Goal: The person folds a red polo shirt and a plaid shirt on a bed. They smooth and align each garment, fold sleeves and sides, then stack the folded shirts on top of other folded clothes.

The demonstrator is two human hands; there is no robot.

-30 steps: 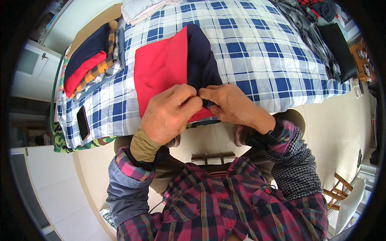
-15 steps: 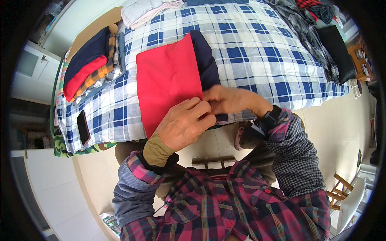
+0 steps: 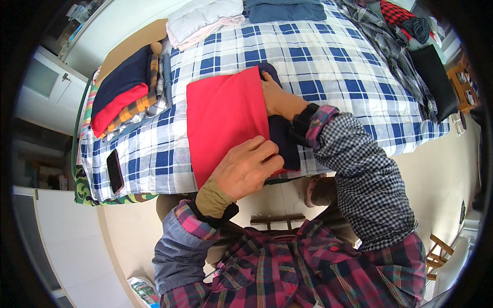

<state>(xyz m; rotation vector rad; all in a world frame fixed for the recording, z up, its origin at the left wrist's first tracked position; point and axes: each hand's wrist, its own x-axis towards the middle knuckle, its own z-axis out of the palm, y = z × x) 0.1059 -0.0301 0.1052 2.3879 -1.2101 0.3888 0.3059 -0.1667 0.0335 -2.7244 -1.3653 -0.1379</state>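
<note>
A red and navy folded garment lies on the bed in front of me, its red side up, with a navy part showing along the right. My left hand is closed in a pinch on the garment's near right corner. Farther up the same right edge, my right hand holds the red layer near its far corner. That hand's thumb shows, while its other fingers are hidden by the cloth.
A stack of folded clothes sits on the bed's left, with a phone nearer me. Folded white and blue clothes lie at the far edge. A grey plaid garment and a black cushion-like item are at right.
My right hand has moved away from my left, up the garment's right edge to its far corner. The left stays pinched at the near corner. The whole view has shifted slightly.
</note>
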